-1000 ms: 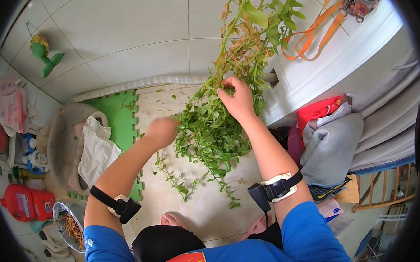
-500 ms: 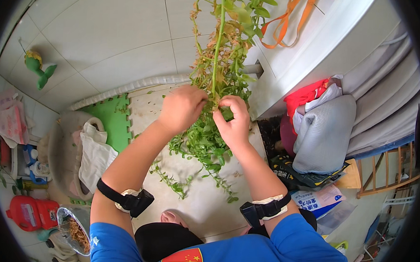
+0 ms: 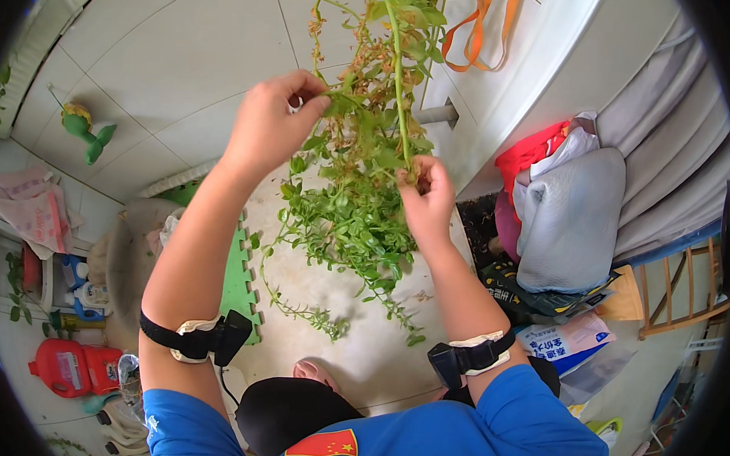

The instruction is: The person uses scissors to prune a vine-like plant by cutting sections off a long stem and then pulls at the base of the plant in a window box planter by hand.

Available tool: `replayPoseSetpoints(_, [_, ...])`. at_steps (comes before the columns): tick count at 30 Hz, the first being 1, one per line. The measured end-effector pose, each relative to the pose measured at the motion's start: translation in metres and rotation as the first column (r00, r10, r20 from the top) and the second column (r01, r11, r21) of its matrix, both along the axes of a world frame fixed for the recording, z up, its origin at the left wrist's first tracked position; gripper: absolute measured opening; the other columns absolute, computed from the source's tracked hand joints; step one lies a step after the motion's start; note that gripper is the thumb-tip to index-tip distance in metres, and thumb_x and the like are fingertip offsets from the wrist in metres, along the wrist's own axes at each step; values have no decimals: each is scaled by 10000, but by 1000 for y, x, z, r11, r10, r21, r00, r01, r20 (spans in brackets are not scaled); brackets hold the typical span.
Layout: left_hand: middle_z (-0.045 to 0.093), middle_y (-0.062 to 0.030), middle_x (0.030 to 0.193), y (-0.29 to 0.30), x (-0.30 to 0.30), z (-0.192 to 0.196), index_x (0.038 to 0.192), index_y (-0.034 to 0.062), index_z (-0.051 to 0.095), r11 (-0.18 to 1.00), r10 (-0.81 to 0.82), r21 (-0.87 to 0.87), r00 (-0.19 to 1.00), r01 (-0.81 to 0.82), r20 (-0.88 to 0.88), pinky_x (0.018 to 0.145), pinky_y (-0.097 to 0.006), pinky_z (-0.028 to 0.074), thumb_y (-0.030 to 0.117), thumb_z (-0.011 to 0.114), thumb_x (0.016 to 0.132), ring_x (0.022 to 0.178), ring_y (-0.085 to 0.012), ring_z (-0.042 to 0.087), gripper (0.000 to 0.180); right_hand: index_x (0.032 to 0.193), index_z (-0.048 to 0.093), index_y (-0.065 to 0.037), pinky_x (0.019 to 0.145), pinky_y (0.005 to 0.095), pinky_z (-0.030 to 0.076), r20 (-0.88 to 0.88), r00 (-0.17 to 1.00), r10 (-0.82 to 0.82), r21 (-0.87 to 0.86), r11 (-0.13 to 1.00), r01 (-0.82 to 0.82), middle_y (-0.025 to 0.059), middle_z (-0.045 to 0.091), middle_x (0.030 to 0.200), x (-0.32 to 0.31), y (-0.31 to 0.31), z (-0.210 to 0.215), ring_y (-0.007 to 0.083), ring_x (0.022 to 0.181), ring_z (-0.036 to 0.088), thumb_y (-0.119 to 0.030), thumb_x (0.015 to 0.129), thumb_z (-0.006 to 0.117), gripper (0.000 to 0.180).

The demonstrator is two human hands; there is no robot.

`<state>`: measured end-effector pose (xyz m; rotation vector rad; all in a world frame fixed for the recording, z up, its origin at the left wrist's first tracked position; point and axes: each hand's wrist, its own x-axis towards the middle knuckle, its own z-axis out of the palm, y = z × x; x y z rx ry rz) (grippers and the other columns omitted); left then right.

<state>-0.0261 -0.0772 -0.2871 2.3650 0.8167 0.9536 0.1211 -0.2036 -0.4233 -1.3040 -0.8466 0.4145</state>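
A long trailing plant (image 3: 357, 219) hangs down before me, its lower stems green and leafy, its upper part mixed with dry brown leaves. My left hand (image 3: 276, 116) is raised at its left side, thumb and forefinger pinched on a thin green stem (image 3: 343, 97). Lower and to the right, my right hand (image 3: 428, 200) pinches the thick pale-green stem (image 3: 399, 81) near some withered leaves. The fingertips of the right hand are partly covered by foliage. The lowest stem tips trail over the pale floor.
At right stand a grey cushion-like bundle (image 3: 576, 214), bags (image 3: 561, 341) and a wooden rack (image 3: 683, 294). An orange strap (image 3: 478, 36) hangs by the white wall. To the left are a green foam mat (image 3: 242, 288), a round pet bed (image 3: 133, 236) and a red jug (image 3: 73, 368).
My left hand has moved up and left, away from the thick stem. My right hand has shifted slightly right and down, drawing that stem with it. The head view has shifted a little.
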Motion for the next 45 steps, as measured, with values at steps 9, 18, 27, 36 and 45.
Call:
replayPoseSetpoints(9, [581, 3, 691, 7, -29, 23, 863, 10, 596, 997, 77, -9, 996, -77, -50, 555, -199, 385, 80, 586, 776, 636, -48, 493, 112, 945, 606, -61, 566, 254, 407, -52, 999, -8, -231, 973, -5, 50, 561, 693, 38, 2, 3, 114, 619, 504, -173, 812, 571, 177])
replayPoseSetpoints(18, [599, -26, 798, 21, -71, 46, 909, -13, 571, 990, 1, -138, 960, 40, 281, 661, -199, 423, 59, 565, 818, 737, -77, 545, 116, 954, 597, -39, 419, 200, 343, 112, 994, -7, -307, 951, 41, -16, 541, 700, 61, -3, 7, 51, 454, 419, -156, 833, 542, 176])
replayPoseSetpoints(27, [582, -26, 826, 17, -101, 72, 926, -25, 544, 994, 40, -108, 983, -21, 180, 719, -213, 420, 67, 534, 844, 759, -79, 535, 124, 918, 613, -17, 665, 254, 439, 23, 975, -219, -206, 954, 219, 62, 628, 783, 91, -2, 0, 113, 713, 557, -144, 771, 604, 194])
replayPoseSetpoints(36, [580, -36, 935, 14, -141, 78, 1001, 19, 526, 982, 94, -187, 822, 16, 562, 736, -247, 443, 113, 512, 874, 829, -100, 553, 159, 918, 613, -28, 621, 199, 396, 180, 945, -273, -103, 950, 294, -11, 570, 757, 94, 6, -3, 58, 655, 482, -95, 761, 605, 171])
replayPoseSetpoints(45, [552, -27, 831, -26, -147, 49, 917, 4, 532, 973, 90, -229, 896, 13, 435, 699, -231, 438, 77, 550, 839, 749, -100, 522, 108, 1020, 525, -44, 587, 235, 439, 287, 928, -238, -93, 957, 274, 39, 587, 895, 64, 16, 2, 96, 671, 523, -37, 690, 659, 357])
